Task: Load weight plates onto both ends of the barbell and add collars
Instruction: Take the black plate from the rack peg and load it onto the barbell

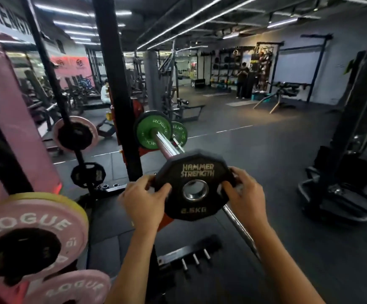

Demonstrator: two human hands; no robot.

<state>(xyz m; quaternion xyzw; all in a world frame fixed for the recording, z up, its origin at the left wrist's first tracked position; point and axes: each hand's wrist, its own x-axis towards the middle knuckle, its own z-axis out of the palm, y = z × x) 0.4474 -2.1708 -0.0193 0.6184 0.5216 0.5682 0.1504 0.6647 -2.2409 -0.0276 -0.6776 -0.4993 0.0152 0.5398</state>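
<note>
A small black 2.5 kg weight plate (194,185) marked "Hammer Strength" is held upright in front of me. My left hand (144,199) grips its left edge and my right hand (242,195) grips its right edge. Just behind the plate, the chrome barbell sleeve (167,148) points toward me. A green Rogue plate (150,132) sits on that sleeve close to the rack upright. The plate's centre hole lies below and in front of the sleeve tip. No collar is visible in either hand.
A black rack upright (118,84) stands left of the sleeve. Pink Rogue plates (31,235) hang on storage pegs at lower left. A mirror (73,102) fills the left wall. Another chrome bar (239,227) slants below my right hand. People stand far back.
</note>
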